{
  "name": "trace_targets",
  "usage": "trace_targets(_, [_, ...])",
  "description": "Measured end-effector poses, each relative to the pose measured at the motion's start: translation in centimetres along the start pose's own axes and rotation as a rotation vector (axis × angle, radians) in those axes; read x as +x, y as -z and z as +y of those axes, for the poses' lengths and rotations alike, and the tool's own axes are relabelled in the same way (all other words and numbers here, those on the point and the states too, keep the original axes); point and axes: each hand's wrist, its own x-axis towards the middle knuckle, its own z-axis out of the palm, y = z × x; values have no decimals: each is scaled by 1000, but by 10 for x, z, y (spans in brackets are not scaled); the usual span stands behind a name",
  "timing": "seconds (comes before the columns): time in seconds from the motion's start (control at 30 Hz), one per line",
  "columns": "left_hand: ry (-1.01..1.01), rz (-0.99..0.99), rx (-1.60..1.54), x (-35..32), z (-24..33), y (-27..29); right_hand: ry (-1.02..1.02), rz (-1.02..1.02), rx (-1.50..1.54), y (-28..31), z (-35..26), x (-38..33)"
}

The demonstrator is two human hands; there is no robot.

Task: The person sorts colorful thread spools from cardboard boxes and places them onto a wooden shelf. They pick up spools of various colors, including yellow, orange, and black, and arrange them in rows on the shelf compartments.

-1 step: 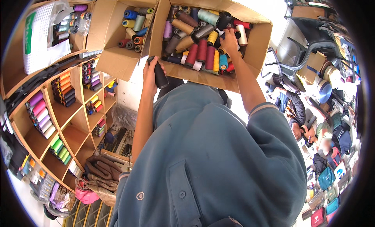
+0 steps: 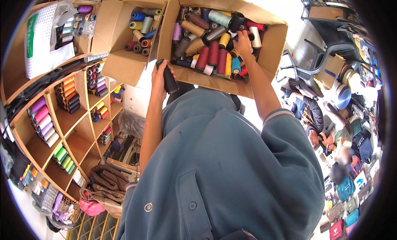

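My left hand (image 2: 159, 79) is wrapped round a black thread spool (image 2: 170, 81), held upright but tilted, just outside the near left corner of a cardboard box (image 2: 198, 78). That open box holds a jumble of thread spools in dark red, yellow, brown, white, teal and black. My right hand (image 2: 243, 43) reaches into it from the near right, fingers bent down among the spools. Close to those fingers lie a black spool (image 2: 237, 21), a white spool (image 2: 256, 36) and a yellow spool (image 2: 225, 40). What the fingertips grip is hidden.
A second cardboard box (image 2: 124, 69) with more spools adjoins on the left. Wooden cubby shelves (image 2: 78, 143) hold spools sorted by colour. Bagged goods (image 2: 49, 37) lie above them. At right are chairs (image 2: 316, 60), people (image 2: 314, 112) and several bags (image 2: 345, 188).
My hands and the spools look unchanged. Far right, a dark round shape now shows beside the people and bags.
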Motion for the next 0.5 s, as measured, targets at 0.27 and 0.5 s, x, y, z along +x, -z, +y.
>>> trace_targets(0.27, [-20,33,15,-6,-2,-11,100,176,235,18,-17,29])
trace_targets(0.5, [-25,43,14,-14,-6,-16,-218,-144,2,26,-17,76])
